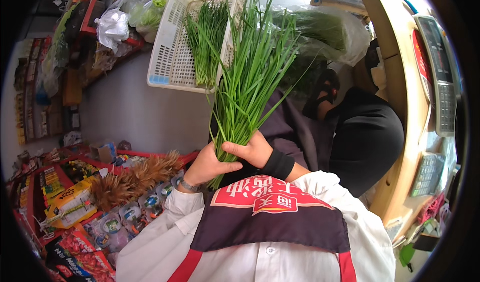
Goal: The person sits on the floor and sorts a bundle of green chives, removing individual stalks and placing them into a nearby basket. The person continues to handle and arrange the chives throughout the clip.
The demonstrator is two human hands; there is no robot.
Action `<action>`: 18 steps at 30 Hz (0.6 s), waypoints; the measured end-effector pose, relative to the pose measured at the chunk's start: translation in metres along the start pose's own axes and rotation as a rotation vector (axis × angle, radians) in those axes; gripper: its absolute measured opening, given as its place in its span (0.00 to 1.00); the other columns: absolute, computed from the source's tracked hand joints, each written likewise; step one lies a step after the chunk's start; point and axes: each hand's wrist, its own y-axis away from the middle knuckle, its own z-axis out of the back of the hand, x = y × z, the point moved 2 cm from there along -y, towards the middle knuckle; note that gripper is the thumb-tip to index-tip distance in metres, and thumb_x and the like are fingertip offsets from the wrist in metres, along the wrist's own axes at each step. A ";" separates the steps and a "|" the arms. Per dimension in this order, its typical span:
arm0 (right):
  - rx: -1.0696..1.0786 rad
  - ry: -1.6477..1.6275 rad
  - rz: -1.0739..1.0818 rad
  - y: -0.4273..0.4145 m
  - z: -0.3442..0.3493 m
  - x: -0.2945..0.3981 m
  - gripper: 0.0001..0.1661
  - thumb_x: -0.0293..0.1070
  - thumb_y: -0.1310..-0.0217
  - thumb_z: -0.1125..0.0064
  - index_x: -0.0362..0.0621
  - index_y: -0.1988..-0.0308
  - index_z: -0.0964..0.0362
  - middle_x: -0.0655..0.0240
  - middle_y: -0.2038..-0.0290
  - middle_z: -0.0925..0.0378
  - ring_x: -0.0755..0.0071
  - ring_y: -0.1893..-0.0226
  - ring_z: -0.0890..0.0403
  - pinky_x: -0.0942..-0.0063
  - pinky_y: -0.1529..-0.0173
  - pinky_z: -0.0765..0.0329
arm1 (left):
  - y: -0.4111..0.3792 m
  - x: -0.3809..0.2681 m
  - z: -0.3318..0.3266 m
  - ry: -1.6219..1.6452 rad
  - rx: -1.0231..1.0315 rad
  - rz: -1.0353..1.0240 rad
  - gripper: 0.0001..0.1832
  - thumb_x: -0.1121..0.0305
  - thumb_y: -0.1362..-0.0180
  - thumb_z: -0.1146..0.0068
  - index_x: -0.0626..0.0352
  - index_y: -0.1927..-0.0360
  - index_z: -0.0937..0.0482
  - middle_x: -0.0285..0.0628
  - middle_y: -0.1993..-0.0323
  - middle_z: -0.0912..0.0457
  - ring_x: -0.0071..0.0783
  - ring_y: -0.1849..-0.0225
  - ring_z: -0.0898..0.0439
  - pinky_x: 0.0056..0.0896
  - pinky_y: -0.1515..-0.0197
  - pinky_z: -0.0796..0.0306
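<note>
A large bunch of green garlic chives [247, 76] stands fanned out in front of my apron, its leaf tips pointing away from me. Around its lower end, from the left, closes my left hand [211, 164], with a metal band at the wrist. My right hand [253, 150], with a black wristband, grips the same stalks from the right; the two thumbs lie close together across them. Beyond the bunch is a white perforated plastic basket [168, 53] holding a smaller bundle of chives [208, 46]. The held leaves overlap the basket's right side.
A clear plastic bag of greens [326, 31] lies right of the basket. At left, shelves hold packaged goods and a brown feather duster [135, 181]. A wooden counter [393, 169] at right carries a digital scale [437, 72] and a calculator [427, 173]. Grey floor [146, 113] shows below the basket.
</note>
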 end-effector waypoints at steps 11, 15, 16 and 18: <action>-0.036 -0.330 -0.494 0.015 0.008 -0.017 0.18 0.45 0.33 0.43 0.40 0.59 0.24 0.71 0.70 0.21 0.79 0.75 0.26 0.79 0.69 0.29 | 0.012 0.038 0.000 0.756 0.161 0.268 0.38 0.52 0.42 0.36 0.57 0.35 0.42 0.46 0.49 0.26 0.20 0.70 0.31 0.19 0.71 0.33; -0.240 -0.457 -0.595 0.019 0.012 0.004 0.26 0.43 0.36 0.39 0.37 0.46 0.32 0.64 0.55 0.22 0.71 0.61 0.20 0.73 0.60 0.21 | 0.010 0.037 0.006 0.708 0.179 0.267 0.35 0.64 0.42 0.36 0.59 0.35 0.41 0.48 0.47 0.25 0.20 0.72 0.31 0.19 0.73 0.36; -0.256 -0.478 -0.594 0.020 0.018 -0.002 0.32 0.42 0.37 0.37 0.36 0.42 0.37 0.61 0.49 0.26 0.67 0.55 0.20 0.69 0.55 0.20 | 0.011 0.037 0.007 0.679 0.168 0.256 0.35 0.65 0.42 0.35 0.59 0.35 0.40 0.48 0.47 0.25 0.20 0.73 0.31 0.19 0.73 0.36; -0.349 -0.466 -0.579 0.020 0.029 -0.011 0.31 0.41 0.38 0.36 0.34 0.43 0.37 0.61 0.54 0.24 0.69 0.59 0.20 0.72 0.57 0.20 | 0.015 0.037 0.008 0.659 0.140 0.240 0.35 0.67 0.44 0.35 0.61 0.35 0.39 0.49 0.49 0.24 0.18 0.73 0.28 0.18 0.72 0.33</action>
